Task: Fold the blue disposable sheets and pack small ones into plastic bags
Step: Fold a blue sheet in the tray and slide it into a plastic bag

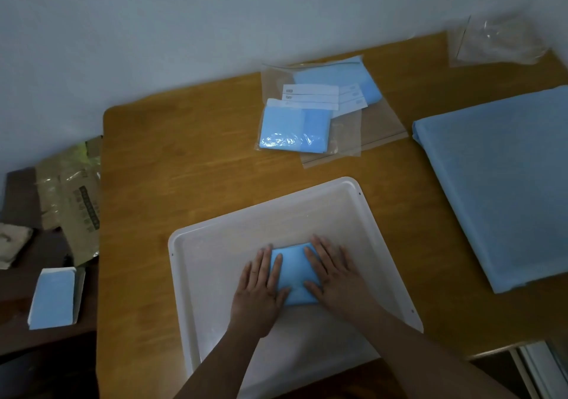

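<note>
A small folded blue sheet (pixel 294 275) lies in the middle of a white tray (pixel 322 205). My left hand (pixel 261 288) presses flat on its left edge with straight fingers. My right hand (pixel 335 272) presses flat on its right edge the same way. Only the middle strip of the sheet shows between them. Farther back on the table lie clear plastic bags; one bag (pixel 293 128) holds a folded blue sheet, and another bag (pixel 341 82) behind it holds one too. A large stack of blue sheets (pixel 504 180) lies at the right.
The wooden table (pixel 184 158) bears everything. An empty clear bag (pixel 378 134) lies beside the packed ones, and more bags (pixel 495 42) sit at the back right corner. On a lower dark surface at the left are a brown paper package (pixel 73 201) and a small blue pack (pixel 55 298).
</note>
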The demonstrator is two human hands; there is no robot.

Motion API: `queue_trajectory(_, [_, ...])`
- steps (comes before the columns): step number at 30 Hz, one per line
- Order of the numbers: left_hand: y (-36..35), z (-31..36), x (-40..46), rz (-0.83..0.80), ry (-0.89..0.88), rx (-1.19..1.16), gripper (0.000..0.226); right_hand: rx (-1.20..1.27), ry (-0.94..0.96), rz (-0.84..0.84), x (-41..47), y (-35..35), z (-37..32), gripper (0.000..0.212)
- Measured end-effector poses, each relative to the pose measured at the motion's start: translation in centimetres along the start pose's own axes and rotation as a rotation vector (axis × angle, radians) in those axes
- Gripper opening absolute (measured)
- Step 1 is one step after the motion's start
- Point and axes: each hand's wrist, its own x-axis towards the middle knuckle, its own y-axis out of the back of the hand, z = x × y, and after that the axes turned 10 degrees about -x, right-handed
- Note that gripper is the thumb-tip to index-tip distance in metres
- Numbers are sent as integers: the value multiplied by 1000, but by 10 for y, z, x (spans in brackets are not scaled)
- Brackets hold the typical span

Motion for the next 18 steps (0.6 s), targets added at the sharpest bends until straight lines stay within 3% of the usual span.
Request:
queue_trajectory(4, [24,3,8,-44,-38,54,60,81,-17,-55,15,19,0,62])
queue_trajectory(7, [49,1,32,46,-73,-5,54,344,-146,119,37,46,17,43])
queue_trajectory(11, [85,6,72,194,-57,-136,48,518,-425,318,76,84,62,45])
queue_trajectory(14, [107,12,102,223,-53,-178,50,771,-660,265,105,103,96,51])
queue_trajectory(18, [122,20,138,201,-26,-231,47,848,-753,216,123,108,129,52])
